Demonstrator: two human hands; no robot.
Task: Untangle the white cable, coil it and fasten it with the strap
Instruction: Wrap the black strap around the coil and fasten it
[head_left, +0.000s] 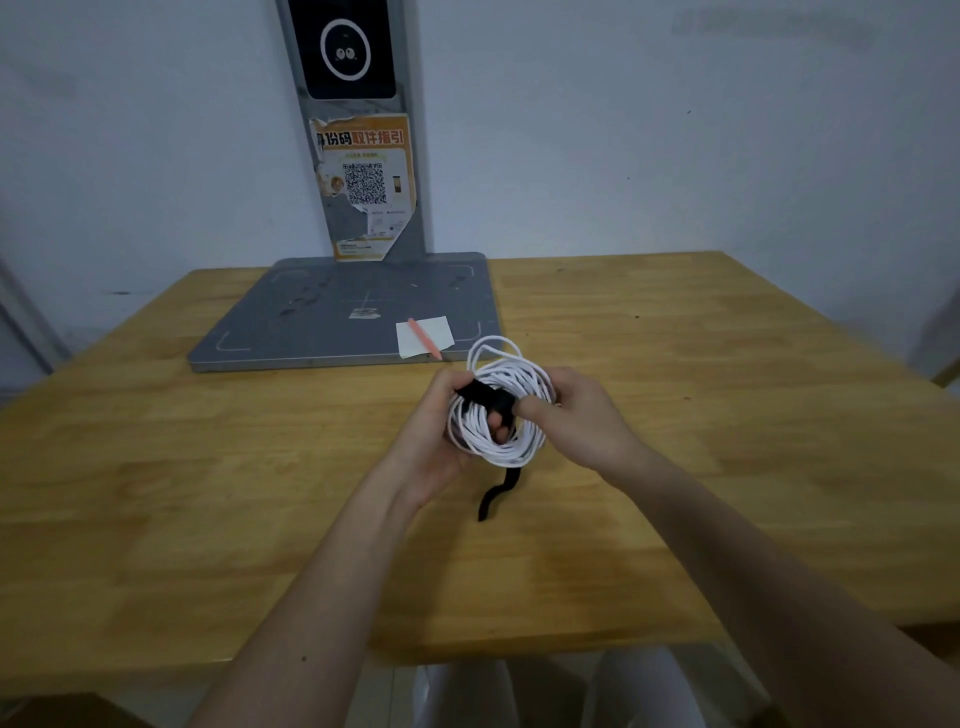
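Observation:
The white cable (506, 410) is wound into a round coil and held above the middle of the wooden table (156, 467). One loose loop sticks out at its top. A black strap (488, 396) crosses the coil's upper left, and its free tail hangs down below the coil. My left hand (441, 431) grips the coil from the left, fingers coming through the centre. My right hand (571, 410) holds the right side, thumb pressing on the strap.
A grey flat base plate (291, 322) with an upright post and a torn orange poster (366, 182) stands at the table's back. A white paper slip (431, 332) and a pink pen (423, 338) lie on the plate's front right corner, just behind the coil.

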